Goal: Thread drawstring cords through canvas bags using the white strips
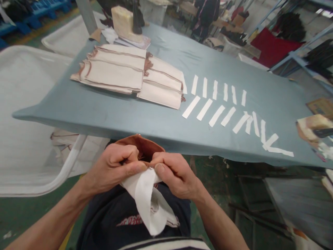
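- One brown-and-white fabric piece (145, 194), two hands: left hand (114, 165) and right hand (173, 175) both pinch its top edge, thumbs nearly touching.
- It hangs between them, just below the table (104, 114) edge.
- On the table: two cream stacks (117, 67), two rows of white strips (216, 115).

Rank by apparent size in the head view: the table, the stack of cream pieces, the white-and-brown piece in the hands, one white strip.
1. table
2. stack of cream pieces
3. white-and-brown piece; close to the camera, so unsure against the stack
4. white strip
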A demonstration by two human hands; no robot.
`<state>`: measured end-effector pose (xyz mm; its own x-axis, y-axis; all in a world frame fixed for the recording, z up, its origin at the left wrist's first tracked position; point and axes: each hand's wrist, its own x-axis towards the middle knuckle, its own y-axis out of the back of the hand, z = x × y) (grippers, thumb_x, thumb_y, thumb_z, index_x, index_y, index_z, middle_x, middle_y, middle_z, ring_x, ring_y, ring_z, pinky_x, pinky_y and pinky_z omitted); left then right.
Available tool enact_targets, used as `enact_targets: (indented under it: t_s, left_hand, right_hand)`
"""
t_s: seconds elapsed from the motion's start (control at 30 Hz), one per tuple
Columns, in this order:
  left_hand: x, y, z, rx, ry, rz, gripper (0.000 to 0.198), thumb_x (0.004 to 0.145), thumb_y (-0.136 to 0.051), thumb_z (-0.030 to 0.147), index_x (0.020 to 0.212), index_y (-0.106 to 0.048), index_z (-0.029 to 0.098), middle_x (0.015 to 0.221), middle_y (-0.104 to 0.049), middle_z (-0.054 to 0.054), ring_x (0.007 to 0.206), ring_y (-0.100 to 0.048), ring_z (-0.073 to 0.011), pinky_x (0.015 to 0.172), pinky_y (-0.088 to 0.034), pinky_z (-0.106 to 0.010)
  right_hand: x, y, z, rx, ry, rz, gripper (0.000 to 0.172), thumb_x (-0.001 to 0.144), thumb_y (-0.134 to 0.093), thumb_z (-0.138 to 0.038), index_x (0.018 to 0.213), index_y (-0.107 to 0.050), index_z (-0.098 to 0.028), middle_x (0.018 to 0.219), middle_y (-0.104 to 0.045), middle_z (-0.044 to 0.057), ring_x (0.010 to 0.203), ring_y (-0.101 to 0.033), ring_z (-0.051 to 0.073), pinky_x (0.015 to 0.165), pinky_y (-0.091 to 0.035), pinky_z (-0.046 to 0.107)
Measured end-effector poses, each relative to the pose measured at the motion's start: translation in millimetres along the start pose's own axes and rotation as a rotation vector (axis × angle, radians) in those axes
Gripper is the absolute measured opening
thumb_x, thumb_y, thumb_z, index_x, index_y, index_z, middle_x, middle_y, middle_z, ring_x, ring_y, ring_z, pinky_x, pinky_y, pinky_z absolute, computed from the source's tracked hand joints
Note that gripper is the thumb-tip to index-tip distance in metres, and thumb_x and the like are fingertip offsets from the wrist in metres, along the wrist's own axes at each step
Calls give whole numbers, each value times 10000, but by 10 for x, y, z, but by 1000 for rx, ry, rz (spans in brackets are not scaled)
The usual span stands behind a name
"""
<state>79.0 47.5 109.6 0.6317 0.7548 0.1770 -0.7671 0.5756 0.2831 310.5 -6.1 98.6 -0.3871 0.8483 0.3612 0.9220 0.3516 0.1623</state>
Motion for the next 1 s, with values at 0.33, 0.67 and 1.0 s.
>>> enact_targets:
  t_s: [0.33, 0.67, 1.0]
  left_hand:
    - [75, 107, 269, 70, 4, -155, 779, 1178, -398, 810, 700, -558, 217, 630, -522, 34, 573, -438, -140, 560, -344, -293]
    - [-150, -22, 415, 359, -222, -195, 340, 1114, -561, 128, 801, -491, 240, 678, -584, 80, 573, -499, -110, 586, -329, -294]
    - [-332, -496, 623, 568, -352, -39, 421, 1116, -433, 80, 737, -475, 260, 598, -572, 52, 508, -496, -144, 533, -349, -368]
  right_hand:
    - [167, 254, -216, -564, 245, -186, 333, 1259, -442, -272, 990, -632, -226, 850, -768, 36, 761, -678, 164, 725, -484, 295]
    - [-18, 189, -453, -542, 198, -248, 253, 1250, -475, -265, 1055, -632, -228, 786, -682, -8, 682, -595, 166, 690, -439, 331]
    - [-112, -87, -142, -522, 364, 156, 648, 1293, -353, -572, 734, -423, -253, 563, -423, -65, 486, -313, 132, 526, -232, 363]
